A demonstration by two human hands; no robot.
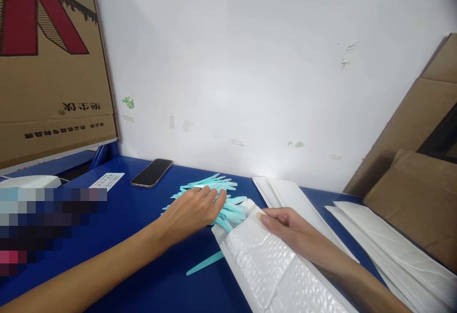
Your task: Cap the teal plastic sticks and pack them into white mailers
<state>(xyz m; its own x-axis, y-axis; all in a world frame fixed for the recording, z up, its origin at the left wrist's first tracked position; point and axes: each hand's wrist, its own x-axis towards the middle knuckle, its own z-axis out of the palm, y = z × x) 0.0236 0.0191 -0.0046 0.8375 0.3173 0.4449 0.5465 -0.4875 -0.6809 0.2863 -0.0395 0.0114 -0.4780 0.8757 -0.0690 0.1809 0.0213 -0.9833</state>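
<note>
My left hand (pixel 200 204) is closed, its fingers curled down over a pile of slim turquoise plastic sticks (pixel 233 215). Its fingertips are hidden behind the knuckles. Some of the sticks reach into the mouth of a white bubble mailer (pixel 264 265). Gripping that mailer by its right edge near the opening is my right hand (pixel 287 225), thumb on top and fingers underneath. The mailer lies slanted, its mouth towards the pile. One loose turquoise stick (pixel 204 263) is on the blue table to the left of the mailer.
Flat white mailers (pixel 285 194) lie behind my right hand, and more white mailers (pixel 385 241) are at the right. A phone (pixel 152 172) and a printed card (pixel 109 179) rest on the blue table (pixel 132 251). Cardboard boxes (pixel 53 84) flank both sides; a white wall rises behind.
</note>
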